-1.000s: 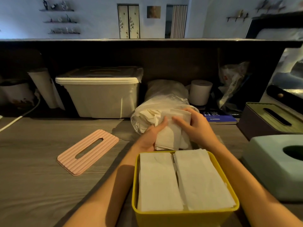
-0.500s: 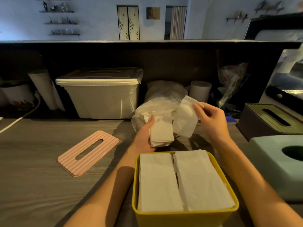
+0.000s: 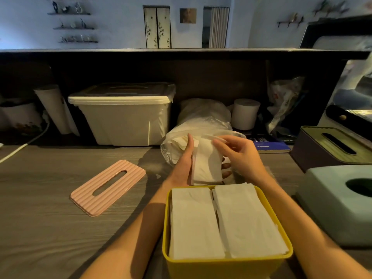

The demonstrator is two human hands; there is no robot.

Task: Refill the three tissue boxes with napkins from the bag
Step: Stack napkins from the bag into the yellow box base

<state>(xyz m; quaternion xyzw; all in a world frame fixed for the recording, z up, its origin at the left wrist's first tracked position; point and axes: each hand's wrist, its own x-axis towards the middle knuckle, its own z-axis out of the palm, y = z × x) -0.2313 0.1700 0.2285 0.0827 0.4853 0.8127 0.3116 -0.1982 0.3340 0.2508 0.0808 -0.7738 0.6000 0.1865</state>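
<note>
A person's left hand (image 3: 184, 164) grips a folded stack of white napkins (image 3: 206, 164) upright above a wooden counter (image 3: 50, 198), thumb on the near side and fingertips showing beneath the stack's far edge. The stack stands just in front of the mouth of a clear plastic bag (image 3: 201, 125) lying on its side, with more napkins visible inside. The right hand (image 3: 239, 156) hovers at the stack's upper right corner, fingers loosely curled; whether it pinches a napkin or the bag's rim cannot be told. Directly below the held stack sits an open yellow tissue box (image 3: 227, 264), already holding two side-by-side piles of napkins that reach close to its rim. Its pink ribbed lid (image 3: 88, 200) lies flat on the counter to the left, well apart from the box. To the right stand a pale green tissue box (image 3: 326, 208) and, behind it, a dark tissue box (image 3: 314, 154) with a slotted lid.
</note>
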